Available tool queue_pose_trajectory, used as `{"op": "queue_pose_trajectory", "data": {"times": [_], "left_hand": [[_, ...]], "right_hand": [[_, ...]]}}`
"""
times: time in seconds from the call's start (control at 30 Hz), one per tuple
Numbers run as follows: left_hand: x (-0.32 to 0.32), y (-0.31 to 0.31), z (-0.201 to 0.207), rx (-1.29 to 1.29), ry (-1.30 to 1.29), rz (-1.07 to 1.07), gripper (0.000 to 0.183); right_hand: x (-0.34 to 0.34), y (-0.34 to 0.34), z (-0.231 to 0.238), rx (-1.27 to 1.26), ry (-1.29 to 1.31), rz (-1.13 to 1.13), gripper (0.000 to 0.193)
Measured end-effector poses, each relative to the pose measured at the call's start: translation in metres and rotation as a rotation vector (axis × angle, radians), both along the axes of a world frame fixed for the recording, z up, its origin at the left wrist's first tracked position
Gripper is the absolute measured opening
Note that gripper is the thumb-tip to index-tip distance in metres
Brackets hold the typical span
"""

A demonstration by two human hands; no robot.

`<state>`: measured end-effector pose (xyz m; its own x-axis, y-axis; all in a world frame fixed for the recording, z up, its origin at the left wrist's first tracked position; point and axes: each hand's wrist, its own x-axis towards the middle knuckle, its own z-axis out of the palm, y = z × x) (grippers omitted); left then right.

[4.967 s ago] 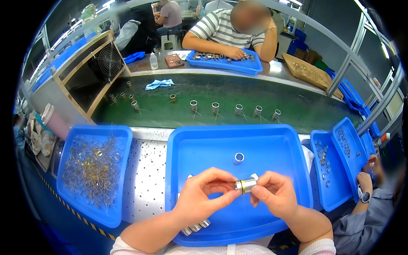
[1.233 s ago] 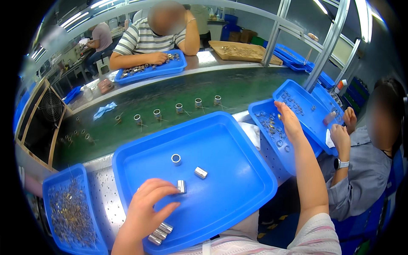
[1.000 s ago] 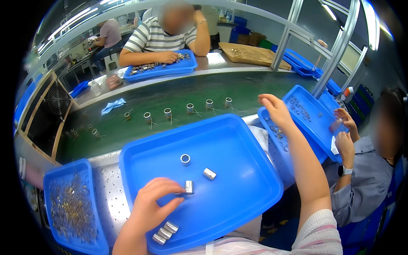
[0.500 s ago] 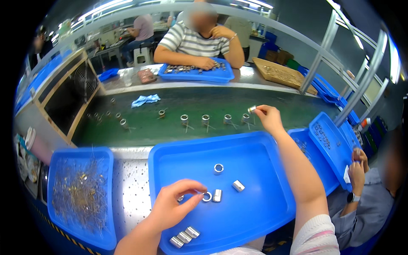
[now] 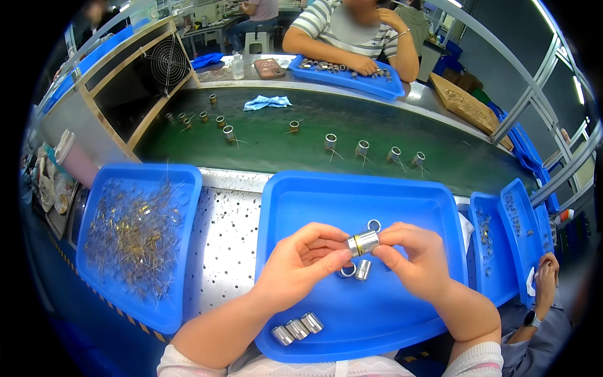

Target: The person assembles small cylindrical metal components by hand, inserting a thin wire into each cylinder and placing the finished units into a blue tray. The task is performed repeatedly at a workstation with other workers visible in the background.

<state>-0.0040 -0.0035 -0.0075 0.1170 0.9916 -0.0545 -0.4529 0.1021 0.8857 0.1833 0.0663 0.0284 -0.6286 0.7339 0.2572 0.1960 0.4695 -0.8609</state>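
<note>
Over the large blue tray (image 5: pixel 301 179), both my hands pinch one shiny metal sleeve (image 5: pixel 363 243) that has a yellowish ring round it. My left hand (image 5: pixel 298 264) grips its left end between thumb and fingers; my right hand (image 5: pixel 418 257) grips its right end. Just under them, an upright sleeve (image 5: pixel 348 271) and a second sleeve (image 5: pixel 363 270) stand or lie on the tray floor. Another upright sleeve (image 5: pixel 374 224) shows behind the held one. Three sleeves (image 5: pixel 297 328) lie side by side near the tray's front left.
To the left, a blue tray (image 5: pixel 193 188) holds tangled thin wires. Several wired sleeves (image 5: pixel 362 148) stand on the green belt (image 5: pixel 264 147) beyond, near a blue cloth (image 5: pixel 267 102). A fan box (image 5: pixel 100 107) stands far left. Parts trays (image 5: pixel 487 251) and a co-worker's hand (image 5: pixel 546 276) are at right.
My right hand has come back from the belt to above the tray. My hands have met, both now on one sleeve. The view has shifted, with the scene sliding lower-right to upper-right.
</note>
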Motion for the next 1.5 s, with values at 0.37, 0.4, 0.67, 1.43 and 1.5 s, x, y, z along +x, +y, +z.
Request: {"op": "queue_pose_trajectory", "data": {"times": [0.37,0.4,0.67,1.43,1.5], "left_hand": [[0.006,0.001,-0.007,0.453,0.417,0.244,0.032],[0.006,0.0,-0.006,0.47,0.451,0.237,0.033],[0.008,-0.002,0.0,0.212,0.176,0.165,0.032],[0.0,-0.001,0.003,-0.028,-0.037,-0.092,0.033],[0.001,-0.002,0.001,0.028,-0.037,-0.072,0.034]], "right_hand": [[0.003,-0.001,-0.009,-0.113,0.081,0.047,0.011],[0.004,-0.001,-0.01,-0.125,0.085,0.053,0.01],[0.004,-0.003,-0.014,0.033,0.087,0.049,0.012],[0.0,-0.004,-0.014,0.383,0.096,0.14,0.018],[-0.001,-0.008,-0.016,0.365,0.11,0.114,0.017]]}}
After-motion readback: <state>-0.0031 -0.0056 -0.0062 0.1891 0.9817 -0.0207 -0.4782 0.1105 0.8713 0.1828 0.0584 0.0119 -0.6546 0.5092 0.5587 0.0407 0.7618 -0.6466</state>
